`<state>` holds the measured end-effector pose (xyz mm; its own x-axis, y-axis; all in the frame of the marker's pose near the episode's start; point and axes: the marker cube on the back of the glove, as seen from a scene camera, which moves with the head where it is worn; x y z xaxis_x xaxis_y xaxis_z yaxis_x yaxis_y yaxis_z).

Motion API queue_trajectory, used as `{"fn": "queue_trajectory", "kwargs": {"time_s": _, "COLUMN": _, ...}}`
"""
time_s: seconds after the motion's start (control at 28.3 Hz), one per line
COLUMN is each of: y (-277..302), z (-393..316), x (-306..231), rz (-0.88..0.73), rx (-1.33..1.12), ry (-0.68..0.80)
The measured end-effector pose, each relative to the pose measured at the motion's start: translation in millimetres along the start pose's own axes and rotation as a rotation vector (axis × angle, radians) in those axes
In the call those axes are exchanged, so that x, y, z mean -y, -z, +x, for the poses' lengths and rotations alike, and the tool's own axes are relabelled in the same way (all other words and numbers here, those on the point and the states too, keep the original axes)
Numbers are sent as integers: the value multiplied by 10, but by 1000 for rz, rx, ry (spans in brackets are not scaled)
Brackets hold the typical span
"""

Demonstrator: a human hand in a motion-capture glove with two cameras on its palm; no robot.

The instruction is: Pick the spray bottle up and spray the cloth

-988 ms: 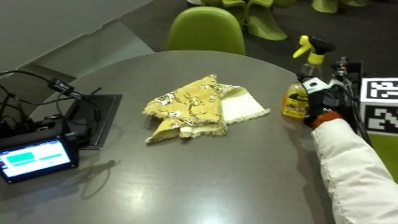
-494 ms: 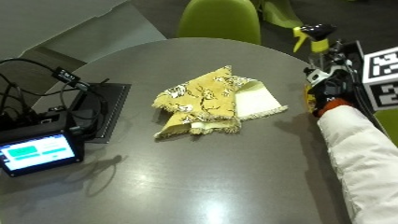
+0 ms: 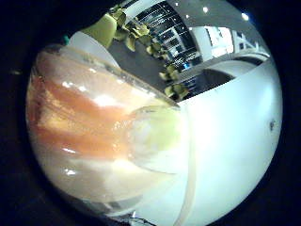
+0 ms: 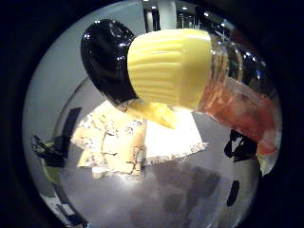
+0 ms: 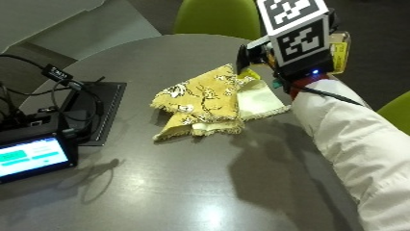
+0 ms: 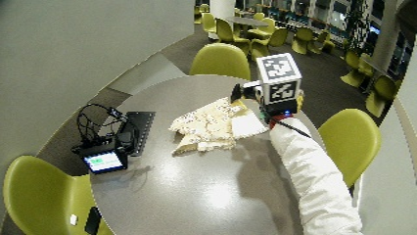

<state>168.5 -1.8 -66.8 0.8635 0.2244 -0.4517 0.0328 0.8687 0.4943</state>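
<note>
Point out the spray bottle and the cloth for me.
spray bottle [image 4: 168, 66]: right thumb side palm view, on its ribbed yellow collar.
cloth [image 5: 202, 98]: outside view, on the patterned yellow fold lying on the table.

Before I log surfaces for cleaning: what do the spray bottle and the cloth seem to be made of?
Spray bottle: looks like clear glossy plastic, orange liquid showing through, with a ribbed yellow collar. Cloth: soft woven fabric, mustard with a printed pattern, pale underside, frayed fringe at its edge. Neither is certain from looks alone.
</note>
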Motion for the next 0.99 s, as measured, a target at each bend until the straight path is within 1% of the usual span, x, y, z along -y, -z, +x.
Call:
{"fn": "queue_trajectory", "kwargs": {"time_s": 0.14, "y": 59, "z": -43, "x": 46, "rz": -18, "rx": -93, "ry": 29}}
{"fn": "queue_trajectory", "kwargs": {"time_s": 0.25, "y": 28, "z": -41, "x": 53, "rz": -53, "rx": -12, "ry": 8}}
{"fn": "queue_trajectory", "kwargs": {"time_s": 0.49, "y": 69, "z": -22, "x": 75, "rz": -78, "rx": 581, "ry": -139}}
{"fn": "queue_trajectory", "kwargs": {"time_s": 0.53, "y": 91, "z": -18, "x": 104, "rz": -73, "rx": 695, "ry": -163}}
{"fn": "queue_trajectory", "kwargs": {"time_s": 0.64, "y": 174, "z": 14, "x": 263, "rz": -39, "rx": 1169, "ry": -253}}
{"fn": "queue_trajectory", "kwargs": {"time_s": 0.74, "y": 214, "z": 0, "x": 391, "rz": -31, "rx": 1488, "ry": -318}}
{"fn": "queue_trajectory", "kwargs": {"time_s": 0.88, "y": 268, "z": -218, "x": 497, "rz": -67, "rx": 1778, "ry": -320}}
{"fn": "queue_trajectory", "kwargs": {"time_s": 0.99, "y": 281, "z": -479, "x": 552, "rz": -118, "rx": 1851, "ry": -282}}
